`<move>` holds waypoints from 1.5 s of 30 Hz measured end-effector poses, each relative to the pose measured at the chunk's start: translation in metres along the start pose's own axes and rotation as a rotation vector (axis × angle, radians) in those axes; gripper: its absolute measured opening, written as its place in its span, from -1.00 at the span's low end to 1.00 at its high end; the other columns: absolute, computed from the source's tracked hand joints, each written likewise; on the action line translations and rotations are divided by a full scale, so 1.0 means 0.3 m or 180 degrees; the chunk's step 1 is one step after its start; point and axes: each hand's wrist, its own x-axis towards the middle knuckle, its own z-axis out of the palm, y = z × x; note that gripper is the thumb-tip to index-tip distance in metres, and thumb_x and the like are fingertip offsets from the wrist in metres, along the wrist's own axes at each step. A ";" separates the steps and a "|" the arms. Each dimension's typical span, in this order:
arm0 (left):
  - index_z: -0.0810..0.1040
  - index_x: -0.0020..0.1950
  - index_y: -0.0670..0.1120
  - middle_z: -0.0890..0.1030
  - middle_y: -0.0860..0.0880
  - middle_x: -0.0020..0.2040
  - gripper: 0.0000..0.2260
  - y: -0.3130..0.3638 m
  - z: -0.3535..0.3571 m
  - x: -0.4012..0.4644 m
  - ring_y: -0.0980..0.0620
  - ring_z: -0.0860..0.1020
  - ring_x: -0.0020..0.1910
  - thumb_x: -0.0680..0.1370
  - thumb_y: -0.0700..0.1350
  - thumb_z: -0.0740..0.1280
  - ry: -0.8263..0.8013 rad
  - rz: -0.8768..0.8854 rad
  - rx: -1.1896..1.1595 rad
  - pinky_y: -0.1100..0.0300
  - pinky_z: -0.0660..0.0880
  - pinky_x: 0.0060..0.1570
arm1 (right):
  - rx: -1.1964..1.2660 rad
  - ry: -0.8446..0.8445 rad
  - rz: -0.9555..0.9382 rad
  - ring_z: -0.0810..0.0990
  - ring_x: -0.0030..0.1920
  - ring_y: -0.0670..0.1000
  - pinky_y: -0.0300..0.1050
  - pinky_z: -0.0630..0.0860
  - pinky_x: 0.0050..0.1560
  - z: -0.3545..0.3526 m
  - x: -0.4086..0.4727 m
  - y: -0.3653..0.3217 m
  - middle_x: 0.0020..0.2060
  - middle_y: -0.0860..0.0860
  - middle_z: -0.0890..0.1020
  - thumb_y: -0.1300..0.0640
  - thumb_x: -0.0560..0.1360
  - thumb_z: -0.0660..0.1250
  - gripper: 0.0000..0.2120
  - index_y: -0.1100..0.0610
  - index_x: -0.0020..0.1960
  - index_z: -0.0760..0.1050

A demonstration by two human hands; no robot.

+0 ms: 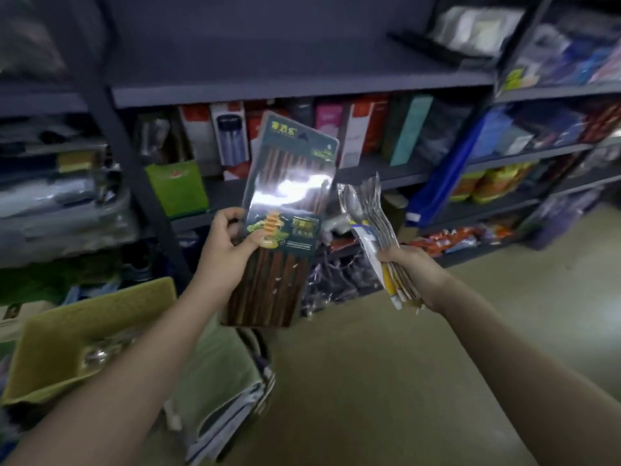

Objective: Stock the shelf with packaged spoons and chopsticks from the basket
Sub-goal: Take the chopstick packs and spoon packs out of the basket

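My left hand (pixel 228 247) grips a flat pack of dark wooden chopsticks (pixel 285 203) at its middle and holds it upright in front of the shelf. The pack has a green printed card and a shiny plastic front. My right hand (pixel 408 267) is closed on a bundle of packaged spoons (pixel 369 213), fanned upward, with their yellow and white card ends sticking out below the fist. The olive-green basket (pixel 50 334) sits at the lower left, under my left forearm, with something shiny inside. The grey metal shelf (pixel 302 90) stands straight ahead.
The top board of the shelf is bare; the level below holds upright boxes (pixel 336 129) and a green bag (pixel 176 188). Stacked folded cloths (pixel 218 381) lie beside the basket. More stocked racks (pixel 537 136) run to the right. The beige floor (pixel 403 364) spreads below.
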 end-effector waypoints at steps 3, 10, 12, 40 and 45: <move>0.37 -0.01 0.09 0.55 0.07 -0.06 -0.76 0.114 0.142 0.052 0.10 0.52 -0.08 0.49 -0.22 0.32 0.0339 0.0018 -0.0587 0.23 0.44 -0.06 | 0.0129 -0.0057 -0.0221 0.47 -0.45 0.09 -0.12 0.40 -0.39 -0.162 0.030 -0.068 -0.42 0.16 0.48 0.07 0.45 0.30 -0.76 0.26 -0.23 0.47; 0.45 -0.01 -0.08 0.55 0.00 -0.17 -0.89 0.398 0.447 0.410 0.13 0.57 -0.30 0.50 -0.22 0.31 0.0256 -0.0207 -0.1195 0.27 0.48 -0.35 | 0.0380 0.0142 -0.0670 0.37 -0.71 0.01 -0.36 0.27 -0.66 -0.491 0.233 -0.371 -0.71 0.02 0.44 0.06 0.50 0.25 -0.66 0.23 -0.38 0.40; 0.46 -0.05 -0.10 0.56 -0.03 -0.22 -0.94 0.449 0.540 0.536 0.16 0.59 -0.43 0.51 -0.23 0.29 0.0080 -0.0310 -0.1354 0.31 0.48 -0.51 | 0.0371 0.0266 -0.0701 0.34 -0.74 0.02 -0.37 0.25 -0.64 -0.565 0.310 -0.445 -0.74 0.03 0.42 0.03 0.49 0.25 -0.62 0.23 -0.42 0.40; 0.53 0.15 -0.14 0.58 -0.02 0.09 -0.73 0.735 1.479 1.526 0.07 0.54 0.10 0.59 -0.04 0.14 -0.1126 0.0057 -0.0560 0.40 0.43 0.05 | -0.0091 -0.0165 -0.0880 0.52 -0.56 -0.04 -0.34 0.44 -0.54 -1.316 1.199 -1.030 -0.50 0.02 0.58 0.08 0.45 0.31 -0.83 0.14 -0.27 0.52; 0.41 0.26 -0.07 0.62 -0.04 0.10 -0.69 0.714 1.364 1.375 0.03 0.63 0.03 0.58 0.02 0.15 -0.0763 0.0109 -0.0681 0.14 0.57 0.04 | -0.0016 -0.0929 -0.1220 0.59 -0.43 0.03 -0.21 0.53 -0.38 -1.074 1.268 -1.110 -0.32 0.15 0.61 0.11 0.44 0.36 -0.78 0.27 -0.05 0.57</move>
